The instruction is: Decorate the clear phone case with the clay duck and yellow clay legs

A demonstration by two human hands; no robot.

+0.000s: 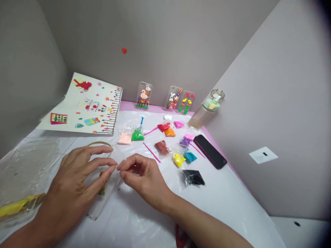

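Observation:
My left hand (80, 175) is over a clear phone case (97, 206) lying on the white-covered table, its thumb and index finger near the case's right side. Fingertips of my right hand (139, 174) are pinched close beside them, on something too small to make out. Between the two hands' fingertips the detail is hidden. Part of a green and yellow decoration (102, 189) shows on the case beneath my left hand. A yellowish ring-shaped edge (99, 143) curves behind my left fingers.
Bagged clay, including green (137, 134), yellow (178, 159) and black (193, 177), lies beyond my right hand. A phone (210, 151) and bottle (205, 112) stand right. Decorated cases (144, 96) lean at the wall; a decorated sheet (88, 106) and plastic bag (26, 168) are left.

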